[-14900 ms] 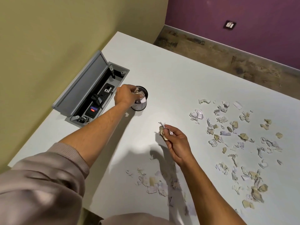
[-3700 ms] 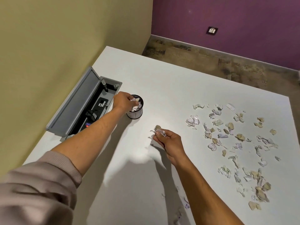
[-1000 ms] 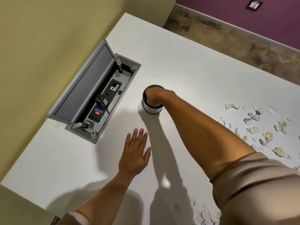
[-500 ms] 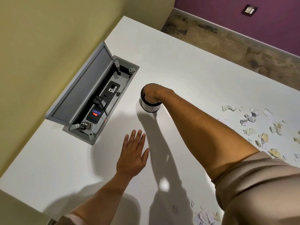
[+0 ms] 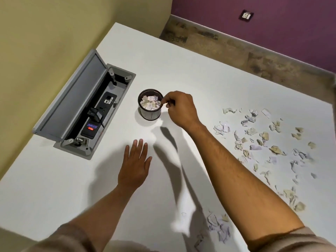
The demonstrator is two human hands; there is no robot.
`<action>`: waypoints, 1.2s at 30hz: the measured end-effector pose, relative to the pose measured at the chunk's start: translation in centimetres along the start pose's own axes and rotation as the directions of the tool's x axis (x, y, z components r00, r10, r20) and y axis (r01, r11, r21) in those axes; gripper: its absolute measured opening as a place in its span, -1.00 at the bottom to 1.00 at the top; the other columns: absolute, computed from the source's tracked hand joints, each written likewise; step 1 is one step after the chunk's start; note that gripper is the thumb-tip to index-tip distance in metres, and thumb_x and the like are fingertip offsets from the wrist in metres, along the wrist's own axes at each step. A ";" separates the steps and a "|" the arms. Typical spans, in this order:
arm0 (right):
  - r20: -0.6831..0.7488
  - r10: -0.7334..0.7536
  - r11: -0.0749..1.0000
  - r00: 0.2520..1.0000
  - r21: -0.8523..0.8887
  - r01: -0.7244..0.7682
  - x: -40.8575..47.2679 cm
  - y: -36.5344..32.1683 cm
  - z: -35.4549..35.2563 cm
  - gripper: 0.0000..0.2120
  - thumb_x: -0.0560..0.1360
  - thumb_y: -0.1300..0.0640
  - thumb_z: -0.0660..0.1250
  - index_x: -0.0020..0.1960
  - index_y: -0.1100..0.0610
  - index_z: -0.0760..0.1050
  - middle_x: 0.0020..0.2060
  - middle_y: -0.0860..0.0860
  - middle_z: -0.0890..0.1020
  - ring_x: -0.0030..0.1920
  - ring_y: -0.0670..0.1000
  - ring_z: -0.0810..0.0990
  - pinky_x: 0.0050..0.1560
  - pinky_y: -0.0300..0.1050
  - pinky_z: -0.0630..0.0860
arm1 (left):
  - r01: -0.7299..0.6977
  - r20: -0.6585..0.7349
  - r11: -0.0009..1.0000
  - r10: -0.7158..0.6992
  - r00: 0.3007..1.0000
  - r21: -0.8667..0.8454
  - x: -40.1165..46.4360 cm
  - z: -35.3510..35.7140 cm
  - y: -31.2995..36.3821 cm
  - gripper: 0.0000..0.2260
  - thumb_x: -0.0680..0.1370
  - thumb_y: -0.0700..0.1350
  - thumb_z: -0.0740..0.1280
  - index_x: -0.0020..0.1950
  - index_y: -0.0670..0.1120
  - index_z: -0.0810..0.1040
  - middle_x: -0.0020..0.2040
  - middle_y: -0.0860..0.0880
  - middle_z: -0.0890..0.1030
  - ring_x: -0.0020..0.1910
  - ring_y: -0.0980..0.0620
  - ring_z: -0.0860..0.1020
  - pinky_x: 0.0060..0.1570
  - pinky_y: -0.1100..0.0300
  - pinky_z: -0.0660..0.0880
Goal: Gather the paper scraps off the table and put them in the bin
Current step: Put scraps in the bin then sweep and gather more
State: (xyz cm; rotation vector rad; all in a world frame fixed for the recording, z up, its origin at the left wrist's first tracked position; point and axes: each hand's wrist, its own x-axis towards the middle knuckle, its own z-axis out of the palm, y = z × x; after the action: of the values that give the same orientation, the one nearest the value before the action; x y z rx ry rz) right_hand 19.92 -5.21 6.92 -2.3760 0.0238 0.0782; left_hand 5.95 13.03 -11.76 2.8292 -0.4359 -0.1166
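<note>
A small dark round bin (image 5: 151, 115) stands on the white table (image 5: 181, 70), packed to the rim with paper scraps (image 5: 150, 103). My right hand (image 5: 180, 108) hovers just right of the bin's rim, fingers curled and thumb tip at the rim, with no scrap showing in it. Flat on the table nearer to me lies my left hand (image 5: 134, 166), fingers straight and spread, touching nothing else. Several torn white and tan scraps (image 5: 263, 137) are strewn over the right side of the table. A smaller heap of scraps (image 5: 218, 228) lies by my right forearm near the front edge.
A grey cable box (image 5: 98, 113) is set into the table left of the bin, its lid (image 5: 72, 99) raised toward the yellow wall, with plugs and a power strip inside. The table's far edge meets the floor and a purple wall.
My right hand has come up out of the bin and now sits beside its rim, so the packed scraps show. My left hand stays flat on the table.
</note>
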 end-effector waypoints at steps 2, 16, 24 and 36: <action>-0.078 0.025 0.998 0.997 0.051 -0.021 -3.2 1.8 -1.1 -0.63 0.39 0.47 0.13 -0.02 0.22 0.64 -0.16 0.00 0.61 -0.17 -0.07 0.51 -0.13 -0.38 0.35 | -0.013 0.009 0.998 0.013 1.000 0.054 0.0 0.1 0.0 -0.53 0.67 0.02 0.07 0.53 -0.17 0.25 0.55 -0.21 0.21 0.55 -0.22 0.14 0.47 -0.24 0.12; -0.097 0.345 0.933 0.934 -0.076 -0.353 -29.0 18.8 1.8 -0.65 0.61 0.05 0.06 0.27 0.14 0.48 0.22 0.04 0.56 0.27 0.08 0.48 0.31 -0.01 0.40 | -0.150 0.272 0.989 0.148 0.951 -0.014 -4.7 -0.4 5.0 -0.45 0.65 0.12 -0.17 0.60 -0.09 0.03 0.61 -0.06 -0.04 0.58 -0.12 -0.12 0.52 -0.17 -0.18; 0.025 0.470 0.832 0.883 -0.348 -0.433 -38.3 21.6 2.5 -0.38 0.62 -0.19 -0.12 0.58 0.09 -0.04 0.57 0.01 -0.03 0.56 0.00 -0.09 0.53 -0.03 -0.15 | -0.203 0.313 0.978 0.210 0.926 -0.058 -11.8 1.7 10.9 -0.45 0.66 0.16 -0.16 0.60 -0.04 -0.10 0.60 0.01 -0.16 0.56 0.03 -0.29 0.49 -0.04 -0.34; 0.011 0.385 0.833 0.923 -0.434 -0.343 -40.9 21.5 4.3 -0.33 0.62 -0.23 -0.19 0.55 0.20 0.06 0.54 0.13 0.14 0.55 0.11 0.05 0.51 0.19 -0.05 | -0.229 0.383 0.973 0.209 0.900 0.009 -15.9 4.3 19.0 -0.40 0.66 0.18 -0.12 0.58 -0.11 -0.19 0.59 -0.06 -0.24 0.56 -0.01 -0.31 0.49 -0.08 -0.31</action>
State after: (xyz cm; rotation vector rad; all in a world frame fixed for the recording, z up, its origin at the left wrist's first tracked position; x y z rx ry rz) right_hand -22.00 -17.94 -8.46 -2.7713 0.4612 0.4242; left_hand -15.05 -0.64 -9.98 2.7816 -0.8494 -0.6243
